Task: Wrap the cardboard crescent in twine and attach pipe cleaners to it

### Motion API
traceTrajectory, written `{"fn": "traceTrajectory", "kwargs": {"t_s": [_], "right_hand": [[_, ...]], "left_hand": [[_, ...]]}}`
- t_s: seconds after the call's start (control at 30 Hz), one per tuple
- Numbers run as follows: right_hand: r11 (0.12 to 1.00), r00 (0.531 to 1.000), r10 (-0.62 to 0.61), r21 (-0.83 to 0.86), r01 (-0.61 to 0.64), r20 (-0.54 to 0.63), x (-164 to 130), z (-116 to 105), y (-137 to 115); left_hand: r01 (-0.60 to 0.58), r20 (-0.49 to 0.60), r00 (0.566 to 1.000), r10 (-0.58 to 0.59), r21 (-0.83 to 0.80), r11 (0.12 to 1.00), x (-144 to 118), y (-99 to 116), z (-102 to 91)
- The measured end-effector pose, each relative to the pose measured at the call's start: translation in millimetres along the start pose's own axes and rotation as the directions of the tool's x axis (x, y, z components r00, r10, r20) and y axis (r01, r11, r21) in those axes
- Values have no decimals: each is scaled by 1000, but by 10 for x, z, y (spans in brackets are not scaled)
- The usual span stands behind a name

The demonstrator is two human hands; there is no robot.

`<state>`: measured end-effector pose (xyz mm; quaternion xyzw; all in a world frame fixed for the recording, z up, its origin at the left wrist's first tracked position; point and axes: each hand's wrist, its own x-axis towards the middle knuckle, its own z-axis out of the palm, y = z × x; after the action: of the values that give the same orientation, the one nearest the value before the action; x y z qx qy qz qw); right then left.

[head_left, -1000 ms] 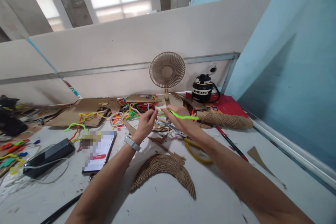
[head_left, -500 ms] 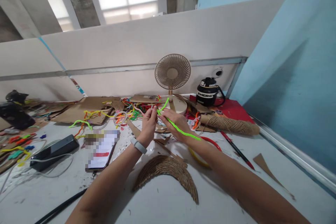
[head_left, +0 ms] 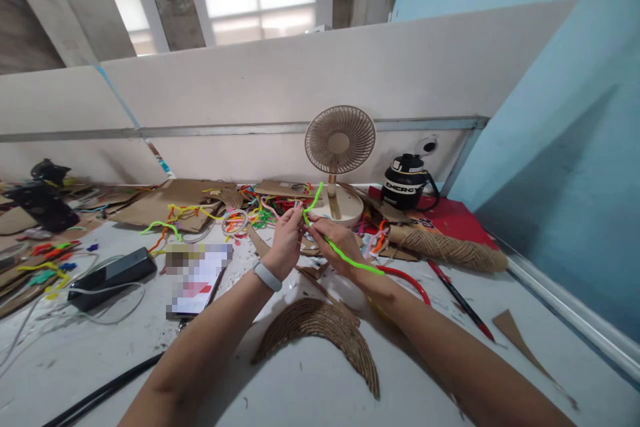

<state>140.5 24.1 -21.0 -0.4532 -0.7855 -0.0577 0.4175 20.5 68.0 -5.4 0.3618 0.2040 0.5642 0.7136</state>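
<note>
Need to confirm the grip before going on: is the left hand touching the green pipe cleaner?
Touching. In the head view, the left hand pinches the green pipe cleaner at its fingertips near the bend, and the right hand grips it just beside.

The black jug [head_left: 407, 181] by the wall bears white lettering reading "ENERGY"; the phone [head_left: 197, 280] screen is blurred, unreadable.
</note>
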Motion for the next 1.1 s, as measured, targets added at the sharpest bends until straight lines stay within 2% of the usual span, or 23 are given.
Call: {"fn": "traceTrajectory", "kwargs": {"t_s": [0.13, 0.3, 0.57, 0.77, 0.87, 0.97, 1.03, 1.1], "right_hand": [[1000, 999, 27, 11, -26, -31, -4, 20, -20], [995, 991, 66, 81, -57, -119, 15, -6, -35], [979, 997, 35, 203, -19, -74, 1, -45, 75], [964, 997, 68, 260, -60, -21, -21, -105, 160], [936, 987, 159, 319, -147, -13, -21, -194, 187], [862, 930, 358, 412, -295, -84, 29, -319, 232], [833, 853, 476, 420, -360, -213, 95, -419, 253], [847, 778, 509, 378, -375, -368, 169, -518, 242]], "left_hand": [[51, -1, 999, -51, -88, 995, 58, 67, -29], [57, -19, 998, -61, -169, 984, 143, 165, -66], [15, -128, 990, -50, -263, 965, 292, 303, -202], [-49, -246, 969, -24, -283, 958, 416, 505, -383], [-117, -287, 956, 54, -207, 971, 475, 568, -486], [-213, -251, 947, 198, -32, 977, 455, 515, -469], [-256, -199, 946, 256, 28, 966, 377, 421, -373], [-276, -136, 948, 286, 86, 957, 260, 313, -236]]}}
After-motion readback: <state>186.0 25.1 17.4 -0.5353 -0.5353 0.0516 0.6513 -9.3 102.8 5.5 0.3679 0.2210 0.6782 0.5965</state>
